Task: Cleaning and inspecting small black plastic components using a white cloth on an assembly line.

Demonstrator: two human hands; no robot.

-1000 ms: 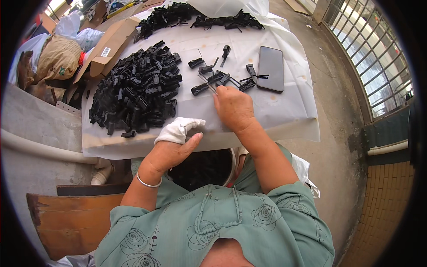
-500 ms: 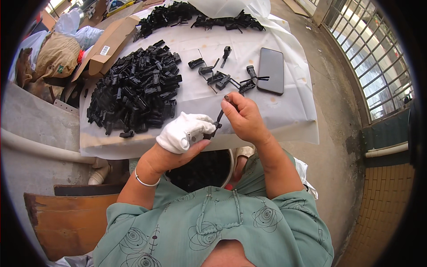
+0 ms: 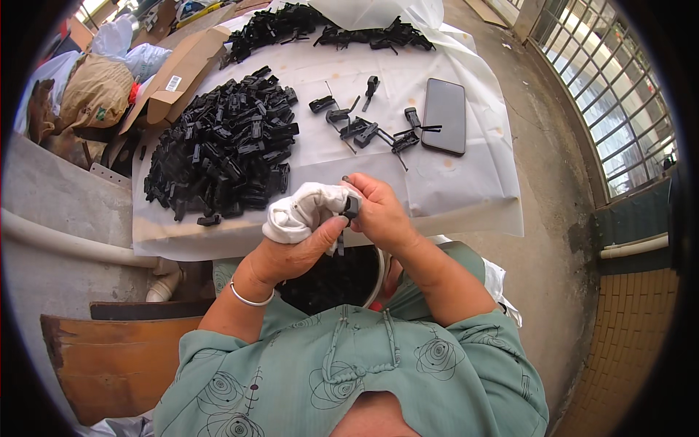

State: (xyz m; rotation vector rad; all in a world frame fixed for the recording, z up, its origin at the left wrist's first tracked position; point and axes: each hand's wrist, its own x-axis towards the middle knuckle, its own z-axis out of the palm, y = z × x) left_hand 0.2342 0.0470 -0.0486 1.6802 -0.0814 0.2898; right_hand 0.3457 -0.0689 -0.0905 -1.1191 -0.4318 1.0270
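Observation:
My left hand (image 3: pixel 309 226), in a white glove that leaves the thumb bare, pinches a small black plastic part (image 3: pixel 351 207) above the table's near edge. A thin black strip (image 3: pixel 340 244) hangs below the part. My right hand (image 3: pixel 384 217), bare, is closed against the part's right side. A small dark tip (image 3: pixel 346 178) pokes out past its fingers; what it belongs to is hidden. Below my hands a round bucket (image 3: pixel 381 273) holds dark pieces, partly covered by my arms. Several loose black parts (image 3: pixel 360 132) with thin strips lie farther off on the table.
A large heap of black parts (image 3: pixel 226 146) covers the table's left side; more (image 3: pixel 375 34) line its far edge. A phone (image 3: pixel 444 116) lies at the right on the white sheet (image 3: pixel 466 189). An opened cardboard box (image 3: pixel 178 80) and bags (image 3: pixel 95 91) stand at the left.
My right hand has moved left and down, closing in on my left hand. The black part has turned and now sits between both hands, its strip hanging down.

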